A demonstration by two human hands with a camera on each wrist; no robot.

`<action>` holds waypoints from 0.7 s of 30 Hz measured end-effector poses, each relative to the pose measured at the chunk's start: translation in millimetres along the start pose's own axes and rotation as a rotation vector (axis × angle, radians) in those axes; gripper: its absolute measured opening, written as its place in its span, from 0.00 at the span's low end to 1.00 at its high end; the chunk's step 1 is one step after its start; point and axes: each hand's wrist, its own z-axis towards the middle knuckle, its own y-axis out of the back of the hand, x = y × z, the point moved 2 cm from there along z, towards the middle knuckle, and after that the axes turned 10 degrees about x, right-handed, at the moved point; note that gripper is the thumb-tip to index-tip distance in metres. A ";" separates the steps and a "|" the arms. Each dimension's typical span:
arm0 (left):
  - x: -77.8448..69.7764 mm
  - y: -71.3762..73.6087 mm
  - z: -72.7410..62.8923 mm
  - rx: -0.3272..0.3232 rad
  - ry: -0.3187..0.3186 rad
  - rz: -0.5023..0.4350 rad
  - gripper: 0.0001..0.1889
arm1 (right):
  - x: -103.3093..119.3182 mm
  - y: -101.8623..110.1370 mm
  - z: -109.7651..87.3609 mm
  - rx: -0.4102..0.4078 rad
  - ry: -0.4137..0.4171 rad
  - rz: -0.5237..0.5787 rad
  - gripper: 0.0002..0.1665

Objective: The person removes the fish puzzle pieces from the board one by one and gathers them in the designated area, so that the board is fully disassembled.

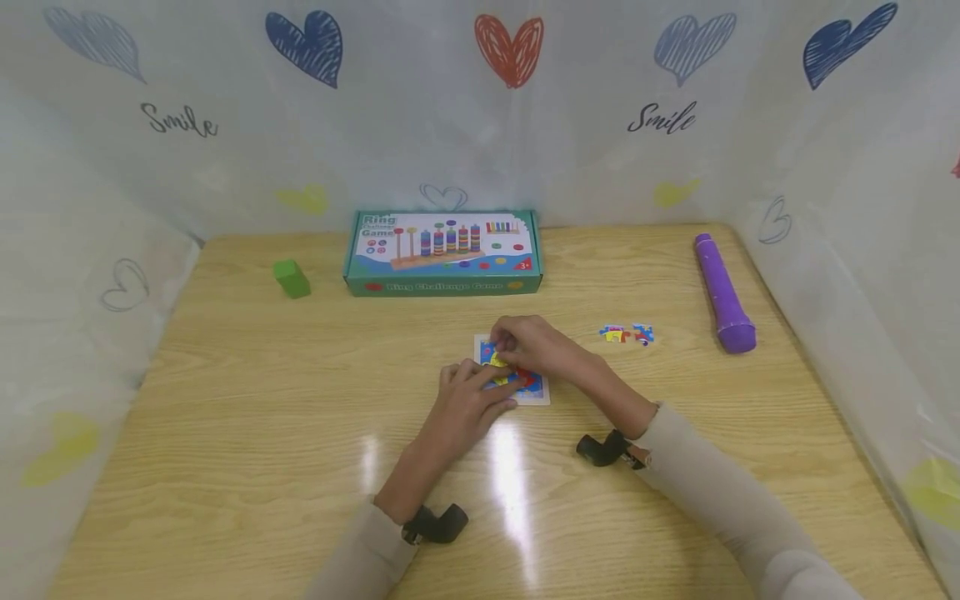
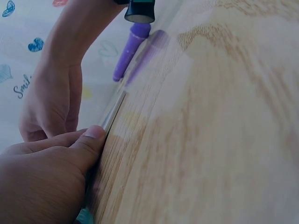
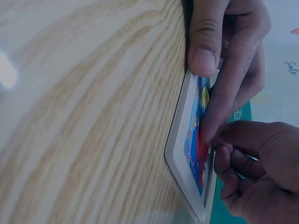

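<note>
A small jigsaw puzzle board (image 1: 538, 398) with a pale frame and a blue, red and yellow picture lies on the table. My left hand (image 1: 468, 402) rests on it: straight fingers press the picture, and the thumb (image 3: 204, 61) lies at the frame's near edge. Over the far part of the board, my right hand (image 1: 536, 346) pinches at a puzzle piece, thumb and index finger together beside the left fingertip; the piece is mostly hidden by the fingers. Two loose puzzle pieces, one yellow and red (image 1: 614, 335) and one blue and red (image 1: 643, 333), lie right of the board.
Behind the board stands a green-edged Ring Challenge Game box (image 1: 444, 254). A green block (image 1: 292, 278) is at the back left. To the right lies a purple toy microphone (image 1: 724, 293). White curtains with hearts (image 1: 510, 50) border the wooden table (image 1: 262, 417).
</note>
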 end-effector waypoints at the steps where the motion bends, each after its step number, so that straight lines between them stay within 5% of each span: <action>1: 0.0 0.0 0.0 -0.002 -0.001 -0.001 0.16 | -0.3 -0.2 0.3 -0.003 0.001 0.002 0.09; 21: -1.8 0.2 0.1 -0.008 0.004 -0.001 0.17 | -4.3 17.1 -22.4 -0.143 0.088 -0.103 0.13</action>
